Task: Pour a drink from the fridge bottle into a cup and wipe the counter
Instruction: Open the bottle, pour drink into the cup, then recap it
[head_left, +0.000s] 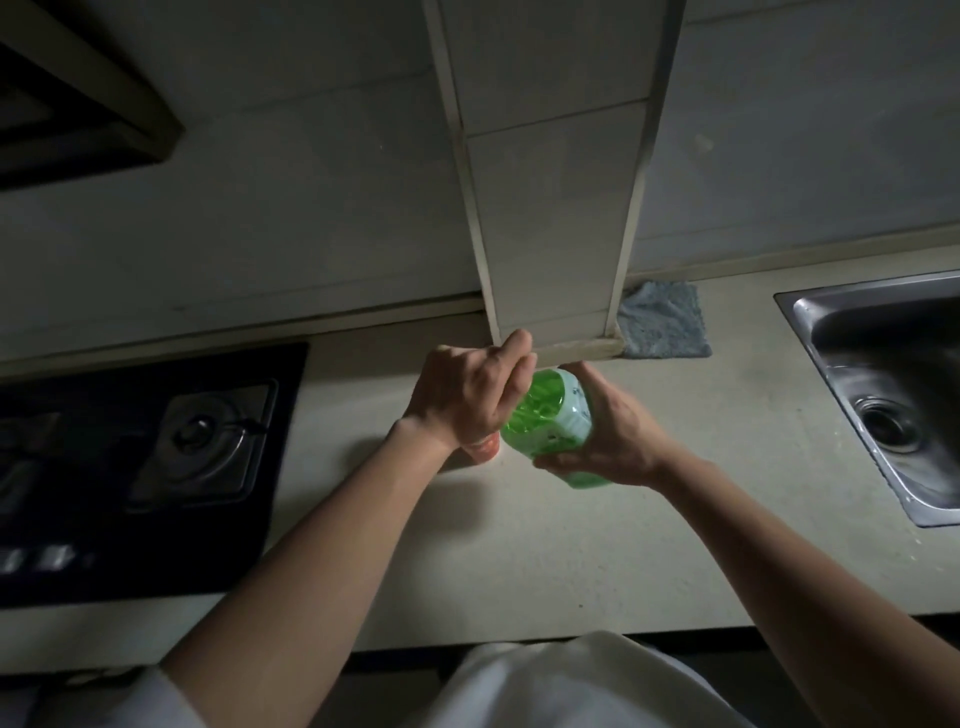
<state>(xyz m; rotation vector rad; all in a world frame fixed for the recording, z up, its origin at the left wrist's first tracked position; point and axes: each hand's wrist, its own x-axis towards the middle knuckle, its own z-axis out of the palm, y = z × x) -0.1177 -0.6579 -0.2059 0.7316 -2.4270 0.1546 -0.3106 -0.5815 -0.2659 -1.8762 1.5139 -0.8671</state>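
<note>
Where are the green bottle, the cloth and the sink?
green bottle (548, 415), head view, its ribbed shoulder.
cloth (665, 322), head view, its middle.
sink (857, 291), head view, its back rim.

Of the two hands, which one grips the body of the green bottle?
The right hand: it cradles the green bottle around its body, while the left hand curls over its top end.

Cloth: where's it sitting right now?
Head view: the blue-grey cloth lies at the back of the counter, between the tiled pillar and the sink, just beyond the green bottle.
</note>
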